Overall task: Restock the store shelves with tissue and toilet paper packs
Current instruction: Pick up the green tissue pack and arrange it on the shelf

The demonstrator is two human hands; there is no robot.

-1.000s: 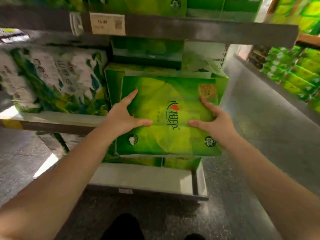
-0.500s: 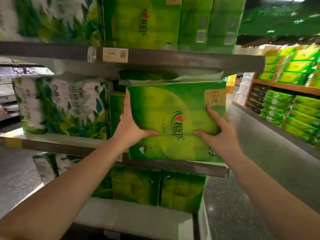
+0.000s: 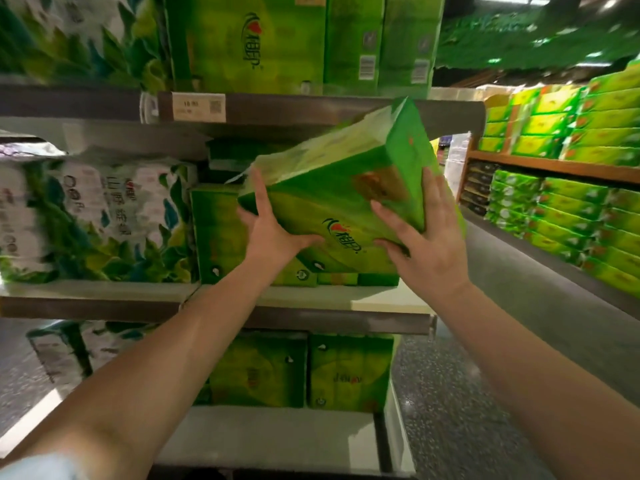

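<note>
I have the green tissue pack [image 3: 346,202] in the middle of the frame, tilted, its upper right corner raised toward the edge of the upper shelf [image 3: 311,107] and its lower edge above the middle shelf [image 3: 346,299]. My left hand [image 3: 268,233] holds its left side, fingers spread along the edge and thumb hooked under the front face. My right hand [image 3: 426,244] presses the right side with fingers straight and apart, thumb across the front.

The gap between the two shelves looks tight, and other green packs [image 3: 214,237] already stand behind and below this one. To do this well, I judge I should level the pack first, then slide it straight in on top of those packs rather than force the raised corner past the upper shelf. The wrapper looks soft and slippery, so even pressure from both palms should keep it from twisting. The white leaf-print packs [image 3: 97,216] at the left stand just beside the slot; I would keep my left elbow off them.
</note>
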